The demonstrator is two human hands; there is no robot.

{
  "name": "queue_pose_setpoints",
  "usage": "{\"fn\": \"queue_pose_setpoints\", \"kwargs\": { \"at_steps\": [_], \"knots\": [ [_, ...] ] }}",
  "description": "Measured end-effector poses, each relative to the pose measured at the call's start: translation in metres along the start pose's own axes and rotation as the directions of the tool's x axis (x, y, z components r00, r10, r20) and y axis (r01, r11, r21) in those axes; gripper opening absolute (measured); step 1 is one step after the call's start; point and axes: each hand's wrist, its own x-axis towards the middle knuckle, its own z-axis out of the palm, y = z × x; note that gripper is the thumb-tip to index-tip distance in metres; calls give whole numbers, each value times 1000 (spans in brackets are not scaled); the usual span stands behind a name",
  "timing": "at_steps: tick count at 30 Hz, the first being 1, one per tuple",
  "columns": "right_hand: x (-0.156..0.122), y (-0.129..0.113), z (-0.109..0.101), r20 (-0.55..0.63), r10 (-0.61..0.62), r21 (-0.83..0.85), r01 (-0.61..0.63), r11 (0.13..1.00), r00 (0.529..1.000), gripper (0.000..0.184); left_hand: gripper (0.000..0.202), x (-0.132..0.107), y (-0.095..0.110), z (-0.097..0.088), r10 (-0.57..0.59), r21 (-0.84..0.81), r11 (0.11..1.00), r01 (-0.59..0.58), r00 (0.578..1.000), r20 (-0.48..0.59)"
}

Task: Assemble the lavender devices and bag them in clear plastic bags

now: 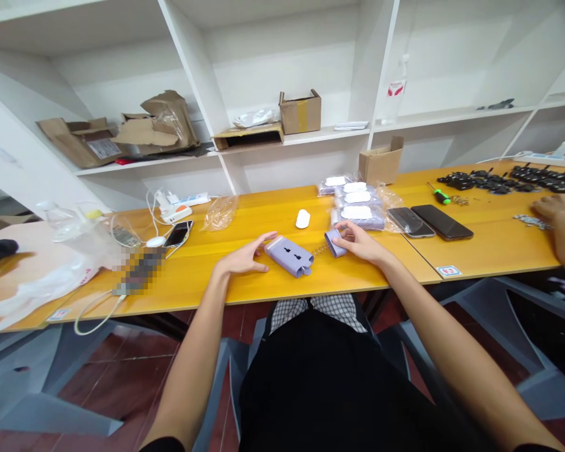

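A lilac plastic housing (288, 256) with two dark keyhole-shaped slots lies on the table in front of me. My left hand (245, 256) is at its left end, thumb and fingers spread apart; whether a fingertip touches it I cannot tell. Between thumb and fingers, my right hand (358, 242) grips a short lilac end piece (333, 243), hollow on the side I see. A thin coil spring (319, 252) stretches across the gap between end piece and housing. Just behind them sits a small white oval piece (302, 219).
Several bagged lilac units (358, 216) lie behind my right hand, beside two phones (440, 221). Farther right are a green screwdriver (440, 194), black parts (480, 181) and another person's hand (562, 220). At left are a power strip (176, 212) and a plastic bag (42, 282).
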Motion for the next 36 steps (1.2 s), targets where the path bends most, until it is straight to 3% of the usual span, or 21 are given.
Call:
{"fn": "queue_pose_setpoints", "kwargs": {
  "at_steps": [7,10,13,18,24,26,28,31,36],
  "knots": [
    [-1,-1,-2,-20,-20,-60,19,998,1000,46,98,7,5,9,-40,39,998,42,997,-62],
    [-2,0,-4,-47,-33,-123,27,992,998,45,98,13,13,16,26,67,998,-20,996,-81],
    [-1,1,-8,-60,-81,-267,63,962,995,45,81,18,19,19,80,105,992,-73,995,-56],
    [0,2,-13,-154,-143,-533,40,845,978,38,77,10,4,3,-52,180,981,76,989,-136],
    [1,-28,6,-215,-140,-811,-97,578,967,40,80,-5,-26,-15,-107,160,976,148,966,-235],
    [11,-43,20,-265,-210,-819,-105,563,941,42,81,-4,-29,-14,-107,148,978,149,960,-258],
    [29,-57,35,-198,-240,-816,-24,577,950,45,82,-3,-29,-12,-102,152,978,145,960,-261],
    [65,-68,59,-105,-158,-846,-5,533,982,51,84,-3,-28,-9,-105,130,982,139,965,-242],
    [113,-61,88,-135,147,-875,-188,446,980,67,84,-2,-24,-6,-134,122,979,165,964,-231]
  ]
}}
